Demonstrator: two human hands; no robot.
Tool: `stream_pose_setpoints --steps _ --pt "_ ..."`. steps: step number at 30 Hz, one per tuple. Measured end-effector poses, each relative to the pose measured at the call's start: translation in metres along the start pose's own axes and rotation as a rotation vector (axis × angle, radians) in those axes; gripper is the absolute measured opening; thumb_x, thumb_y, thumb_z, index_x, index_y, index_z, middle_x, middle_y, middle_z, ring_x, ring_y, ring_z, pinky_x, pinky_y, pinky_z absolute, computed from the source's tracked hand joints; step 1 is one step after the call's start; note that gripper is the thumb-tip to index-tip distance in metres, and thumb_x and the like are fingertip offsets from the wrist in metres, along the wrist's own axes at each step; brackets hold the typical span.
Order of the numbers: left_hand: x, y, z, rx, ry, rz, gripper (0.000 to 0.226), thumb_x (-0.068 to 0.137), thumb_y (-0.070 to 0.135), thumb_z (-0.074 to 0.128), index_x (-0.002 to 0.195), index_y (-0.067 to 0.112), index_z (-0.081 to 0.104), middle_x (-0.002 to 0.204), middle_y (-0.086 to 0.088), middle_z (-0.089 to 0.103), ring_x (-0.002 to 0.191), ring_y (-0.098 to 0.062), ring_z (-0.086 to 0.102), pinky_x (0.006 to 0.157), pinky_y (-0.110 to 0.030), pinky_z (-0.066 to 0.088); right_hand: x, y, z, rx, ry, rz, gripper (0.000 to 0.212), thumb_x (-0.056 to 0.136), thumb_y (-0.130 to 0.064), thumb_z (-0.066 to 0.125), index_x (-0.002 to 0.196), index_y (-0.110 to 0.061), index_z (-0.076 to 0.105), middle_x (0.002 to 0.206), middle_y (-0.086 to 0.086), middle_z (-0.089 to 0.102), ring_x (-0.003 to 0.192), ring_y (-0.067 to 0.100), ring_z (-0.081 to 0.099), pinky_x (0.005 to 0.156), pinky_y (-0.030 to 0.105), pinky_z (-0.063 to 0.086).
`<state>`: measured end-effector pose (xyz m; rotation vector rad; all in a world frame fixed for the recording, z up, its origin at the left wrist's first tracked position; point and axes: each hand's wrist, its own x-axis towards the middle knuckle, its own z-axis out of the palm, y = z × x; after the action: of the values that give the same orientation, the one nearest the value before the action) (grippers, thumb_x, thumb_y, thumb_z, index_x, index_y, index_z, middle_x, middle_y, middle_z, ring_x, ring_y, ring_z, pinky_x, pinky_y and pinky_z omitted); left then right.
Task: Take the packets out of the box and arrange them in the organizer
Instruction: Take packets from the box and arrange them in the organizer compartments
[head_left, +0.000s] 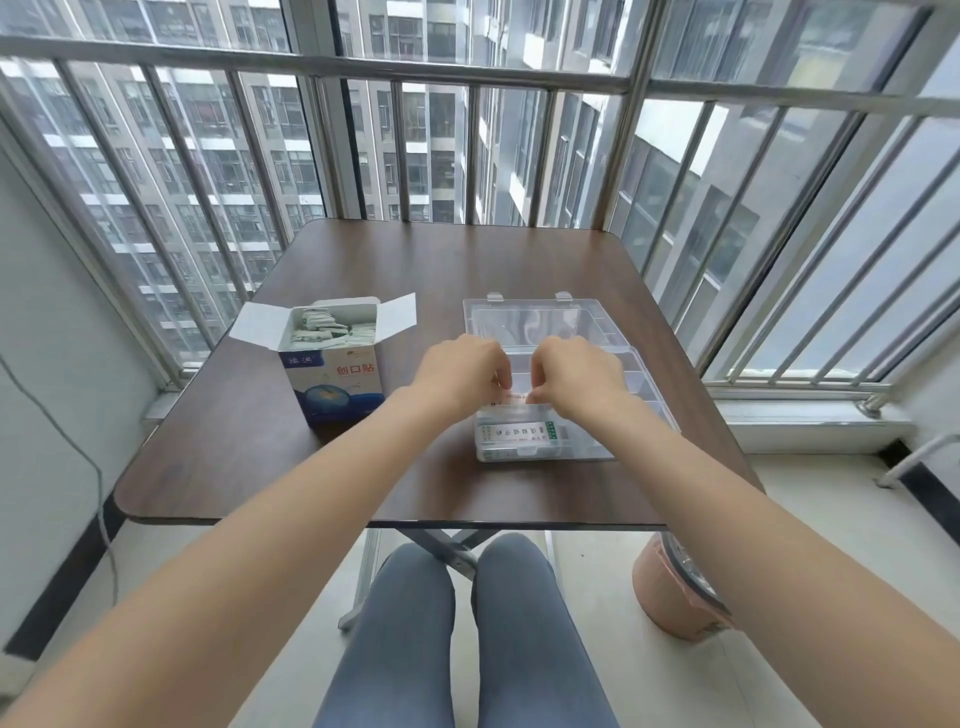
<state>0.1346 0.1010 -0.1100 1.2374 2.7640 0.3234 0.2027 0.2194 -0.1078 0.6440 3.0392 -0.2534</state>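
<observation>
While both hands pinch one packet (511, 399) over the clear organizer (582, 358) at centre | left hand (460, 371) grip: pinching packet | right hand (574, 376) grip: pinching packet | open bandage box (332, 374) left of centre on table (405, 270)

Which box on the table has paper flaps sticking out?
The blue-and-white cardboard box on the left; its white flaps are folded open and packets show inside. The other one, the organizer, is clear plastic with a hinged lid.
</observation>
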Motion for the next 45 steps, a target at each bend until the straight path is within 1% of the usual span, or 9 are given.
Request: stream_pose_setpoints --steps 4,10,16,19,23,31,38,41,45 --pt "0.001 0.002 -0.005 0.143 -0.074 0.021 0.018 0.087 0.016 0.06 0.1 0.021 0.07 0.092 0.0 0.072 0.059 -0.019 0.051 0.072 -0.025 0.046 0.001 -0.005 -0.001 -0.16 0.027 -0.024 0.017 0.086 -0.009 0.062 0.102 -0.014 0.061 0.101 0.008 0.064 0.089 0.028 0.06 0.066 0.03 0.038" --pt "0.004 0.007 -0.008 0.223 -0.133 0.002 0.021 0.085 0.007 0.055 0.098 0.015 0.069 0.05 0.003 0.048 0.069 -0.023 0.067 0.053 -0.023 0.036 0.003 -0.006 -0.001 -0.229 -0.013 -0.028 0.016 0.088 -0.011 0.061 0.103 -0.015 0.061 0.088 0.005 0.058 0.076 0.025 0.051 0.065 0.03 0.038" --pt "0.004 0.005 -0.006 0.17 -0.127 -0.01 0.022 0.087 0.007 0.053 0.103 0.015 0.067 0.06 0.002 0.055 0.076 -0.023 0.069 0.063 -0.026 0.042 0.003 -0.007 -0.002 -0.162 -0.061 -0.004 0.026 0.089 -0.031 0.063 0.11 -0.014 0.061 0.102 0.007 0.064 0.095 0.027 0.06 0.071 0.032 0.043" --pt "-0.004 0.0 -0.006 0.094 -0.114 -0.019 0.023 0.091 0.013 0.049 0.106 0.021 0.064 0.097 0.001 0.067 0.068 -0.021 0.07 0.067 -0.026 0.044 0.001 -0.007 -0.001 -0.145 -0.036 0.005 0.028 0.089 -0.033 0.062 0.11 -0.014 0.062 0.103 0.007 0.064 0.095 0.028 0.06 0.072 0.033 0.043" --pt "-0.022 -0.005 -0.012 -0.018 0.072 -0.031 0.025 0.093 0.023 0.043 0.111 0.027 0.061 0.115 0.002 0.064 0.083 -0.024 0.064 0.076 -0.029 0.043 -0.006 -0.005 -0.005 -0.062 0.069 0.007 0.023 0.091 -0.031 0.059 0.106 -0.015 0.065 0.101 0.008 0.067 0.095 0.029 0.062 0.07 0.031 0.044" --pt "-0.071 -0.04 -0.049 -0.119 0.58 -0.088 0.02 0.087 0.028 0.057 0.106 0.023 0.061 0.095 0.01 0.068 0.093 -0.017 0.06 0.068 -0.028 0.038 -0.013 -0.051 -0.031 0.463 0.413 -0.3 0.02 0.088 -0.007 0.056 0.099 -0.009 0.072 0.1 0.007 0.069 0.09 0.016 0.063 0.086 0.021 0.045" --pt "-0.069 -0.118 -0.074 0.067 0.091 -0.192 0.089 0.07 0.047 0.076 0.143 0.019 0.032 0.143 -0.002 0.04 0.131 -0.023 0.031 0.104 -0.035 0.031 0.003 -0.113 -0.031 0.36 0.269 -0.456 0.023 0.092 -0.013 0.053 0.109 -0.01 0.069 0.111 0.007 0.066 0.104 0.022 0.058 0.091 0.028 0.042" --pt "-0.065 -0.132 -0.078 0.042 -0.021 -0.206 0.09 0.07 0.041 0.079 0.142 0.015 0.032 0.14 -0.005 0.042 0.128 -0.023 0.037 0.101 -0.032 0.034 0.011 -0.129 -0.029 0.276 0.164 -0.423 0.024 0.094 -0.02 0.052 0.112 -0.013 0.067 0.115 0.005 0.065 0.105 0.022 0.058 0.091 0.038 0.047" --pt "-0.066 -0.142 -0.073 -0.082 0.067 -0.158 0.078 0.068 0.029 0.083 0.133 0.011 0.043 0.129 -0.006 0.05 0.118 -0.021 0.045 0.093 -0.027 0.035 0.02 -0.142 -0.028 0.271 0.172 -0.406 0.02 0.093 -0.021 0.056 0.106 -0.014 0.069 0.109 0.003 0.066 0.098 0.02 0.061 0.087 0.041 0.051"
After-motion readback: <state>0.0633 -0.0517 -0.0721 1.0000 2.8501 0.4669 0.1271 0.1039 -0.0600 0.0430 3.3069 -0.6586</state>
